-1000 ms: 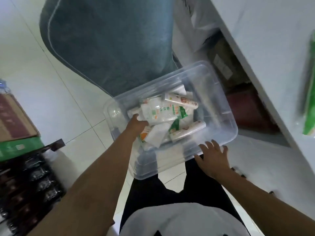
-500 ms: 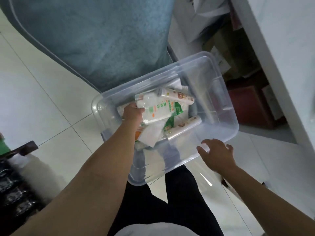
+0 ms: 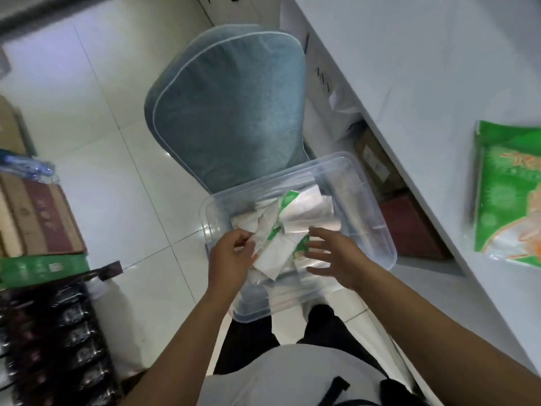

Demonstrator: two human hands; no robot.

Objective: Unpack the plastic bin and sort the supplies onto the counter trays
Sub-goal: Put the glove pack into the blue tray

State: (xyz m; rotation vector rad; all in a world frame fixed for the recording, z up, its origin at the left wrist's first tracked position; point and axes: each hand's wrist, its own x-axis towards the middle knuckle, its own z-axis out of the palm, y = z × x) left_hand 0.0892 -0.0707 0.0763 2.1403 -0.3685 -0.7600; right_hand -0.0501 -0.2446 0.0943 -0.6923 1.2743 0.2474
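White tiled floor [image 3: 123,183], clear bin [image 3: 377,230], unreadable green-white packets [image 3: 281,230] in left hand [image 3: 231,259] grip, right hand [image 3: 336,256] spread wide.

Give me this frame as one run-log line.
stage: unpacking | left hand: grips white packets in clear bin | right hand: open, over packets | counter: green bag

A: Arms — any sleeves?

B: None seen. Both forearms bare from the frame's lower edge to the wrists. Left hand [image 3: 231,256] and right hand [image 3: 336,254] bare too: no gloves, rings or watch visible.

A: Torso?

B: White top [image 3: 281,376], plain, bulging at the bottom centre. A black strap [image 3: 336,386] crosses it at lower right.

A: Legs?

B: Black trousers [image 3: 251,347], both legs showing just above the top's hem.
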